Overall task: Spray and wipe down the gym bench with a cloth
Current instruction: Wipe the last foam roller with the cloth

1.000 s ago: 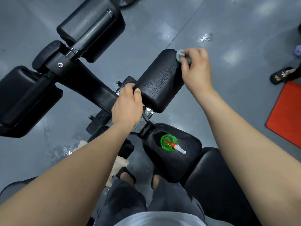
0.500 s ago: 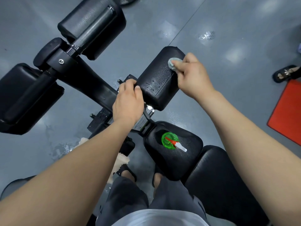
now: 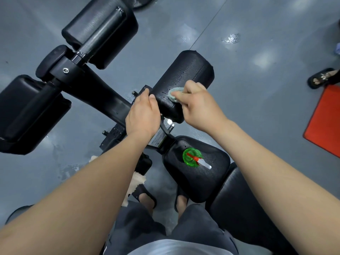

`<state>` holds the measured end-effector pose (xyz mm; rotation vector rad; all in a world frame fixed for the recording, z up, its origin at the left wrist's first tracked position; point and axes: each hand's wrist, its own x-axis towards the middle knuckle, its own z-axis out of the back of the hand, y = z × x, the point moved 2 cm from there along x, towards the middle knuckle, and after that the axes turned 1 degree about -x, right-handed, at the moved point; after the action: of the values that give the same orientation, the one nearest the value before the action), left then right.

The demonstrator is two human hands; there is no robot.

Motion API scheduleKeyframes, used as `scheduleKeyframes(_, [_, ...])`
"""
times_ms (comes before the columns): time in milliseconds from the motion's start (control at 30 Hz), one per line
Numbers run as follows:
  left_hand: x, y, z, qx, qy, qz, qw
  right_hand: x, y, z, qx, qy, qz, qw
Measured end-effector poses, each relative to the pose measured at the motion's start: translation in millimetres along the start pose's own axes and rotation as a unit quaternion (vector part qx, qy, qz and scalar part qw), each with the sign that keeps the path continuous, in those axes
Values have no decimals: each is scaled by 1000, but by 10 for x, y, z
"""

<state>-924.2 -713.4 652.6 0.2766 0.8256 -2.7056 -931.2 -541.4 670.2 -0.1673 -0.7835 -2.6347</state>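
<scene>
Nearest, below the right wrist, the spray bottle (image 3: 193, 159) is stood on the seat (image 3: 211, 181), in neither hand. Ahead, the left hand (image 3: 142, 115) is curled round the inner end of the roller pad (image 3: 184, 76). Just right of it, the cloth (image 3: 173, 94) is pinched in the right hand (image 3: 198, 105) and pressed onto the pad. Droplets lie beyond the cloth, so spraying here is judged done and wiping only partly done. Whether the far pads (image 3: 99, 28), beyond the left hand, are wiped cannot be told.
</scene>
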Motion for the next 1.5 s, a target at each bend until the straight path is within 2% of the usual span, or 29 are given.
scheduleKeyframes(233, [18, 10, -4, 0, 9, 11, 1000, -152, 122, -18, -4, 54, 87, 995])
scheduleKeyframes(333, [9, 13, -8, -5, 4, 10, 1000, -70, -12, 24, 1, 27, 80, 996])
scheduleKeyframes(600, [2, 10, 10, -15, -4, 1, 1000, 227, -381, 73, -15, -79, -48, 996])
scheduleKeyframes(1000, [-3, 10, 19, -14, 1, -3, 1000, 462, -698, 180, -17, -99, -205, 974])
scheduleKeyframes(1133, [-10, 4, 31, -14, -1, -1, 1000, 643, -774, 261, -55, -66, -251, 964])
scheduleKeyframes(1267, [-2, -10, 38, -15, -2, 2, 1000, 624, -674, 254, -67, -16, -212, 975])
scheduleKeyframes(1400, [-10, -20, 46, -12, -2, 4, 1000, 442, -542, 254, -42, 140, -150, 978])
scheduleKeyframes(1500, [-25, -33, 51, -15, -5, 0, 1000, 422, -584, 328, -52, 145, -87, 984])
